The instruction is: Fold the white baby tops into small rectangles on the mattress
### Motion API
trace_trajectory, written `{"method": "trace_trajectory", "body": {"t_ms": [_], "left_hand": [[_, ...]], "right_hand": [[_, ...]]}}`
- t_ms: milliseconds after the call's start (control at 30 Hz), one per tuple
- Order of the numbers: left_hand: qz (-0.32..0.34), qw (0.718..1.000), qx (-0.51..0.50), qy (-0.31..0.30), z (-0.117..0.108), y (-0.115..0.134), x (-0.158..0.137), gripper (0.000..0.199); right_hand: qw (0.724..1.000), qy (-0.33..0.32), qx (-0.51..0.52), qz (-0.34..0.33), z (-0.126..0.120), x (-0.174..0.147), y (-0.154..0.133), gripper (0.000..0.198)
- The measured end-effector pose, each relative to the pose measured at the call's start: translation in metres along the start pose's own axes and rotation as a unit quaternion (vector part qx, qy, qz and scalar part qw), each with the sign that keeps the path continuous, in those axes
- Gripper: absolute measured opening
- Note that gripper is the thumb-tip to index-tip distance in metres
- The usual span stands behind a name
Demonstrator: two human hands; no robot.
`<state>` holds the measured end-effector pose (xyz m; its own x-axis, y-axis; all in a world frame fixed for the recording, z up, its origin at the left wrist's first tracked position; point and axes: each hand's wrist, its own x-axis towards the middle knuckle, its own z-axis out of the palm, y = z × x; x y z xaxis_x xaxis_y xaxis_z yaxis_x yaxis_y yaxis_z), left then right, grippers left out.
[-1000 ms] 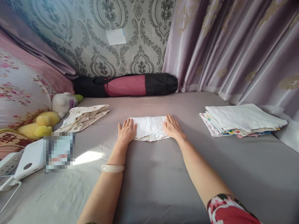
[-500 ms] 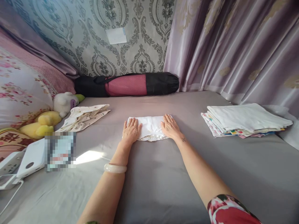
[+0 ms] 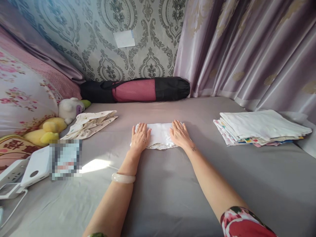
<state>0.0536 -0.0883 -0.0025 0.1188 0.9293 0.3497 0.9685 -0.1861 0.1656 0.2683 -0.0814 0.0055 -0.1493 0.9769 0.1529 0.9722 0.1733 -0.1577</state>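
Two palms down, middle of the frame! The left hand (image 3: 140,136) lies flat over the left end of the cloth (image 3: 161,131), the right hand (image 3: 179,132) flat over the right end, and the white cloth stretches between them on the grey bed (image 3: 160,184). The grip? Wide on both sides, fingers long, nothing pinched.

Here's the danger: the lower edge of that cloth bows and gapes, with layers peeping out, so uneven pressure could send one layer skating over another. Push the palms inward and the middle could buckle. Lift too fast, and a fingertip might drag the top layer along. The bed looks soft too; a hard press could ruck its sheet underneath.

Out on the right, the stack (image 3: 259,125) has ragged, fanned edges, so a stray elbow could send it sliding. Lower left, the cable (image 3: 17,210) loops loose, and a wide swing of the left arm, bangle (image 3: 123,178) and all, might snag it.
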Motion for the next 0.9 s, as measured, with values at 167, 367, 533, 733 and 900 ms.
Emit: {"method": "trace_trajectory", "body": {"t_ms": [167, 367, 533, 733, 900], "left_hand": [[0.073, 0.997, -0.012, 0.002, -0.002, 0.019, -0.002, 0.051], [0.114, 0.990, 0.014, -0.076, 0.007, 0.028, -0.010, 0.054], [0.111, 0.992, -0.005, -0.066, 0.011, 0.026, -0.011, 0.053], [0.054, 0.977, -0.204, -0.009, 0.005, 0.018, -0.004, 0.041], [-0.132, 0.896, -0.404, 0.130, -0.004, 0.002, 0.003, 0.034]], "right_hand": [[0.999, 0.007, 0.017, -0.036, -0.004, -0.003, -0.018, 0.057], [0.998, -0.030, 0.030, -0.036, 0.002, -0.007, -0.024, 0.057], [0.999, -0.035, 0.026, -0.030, 0.006, -0.007, -0.024, 0.056], [0.998, -0.054, 0.031, -0.021, -0.002, -0.001, -0.026, 0.052], [0.997, -0.035, 0.071, 0.006, -0.013, 0.011, -0.048, 0.044]]}}
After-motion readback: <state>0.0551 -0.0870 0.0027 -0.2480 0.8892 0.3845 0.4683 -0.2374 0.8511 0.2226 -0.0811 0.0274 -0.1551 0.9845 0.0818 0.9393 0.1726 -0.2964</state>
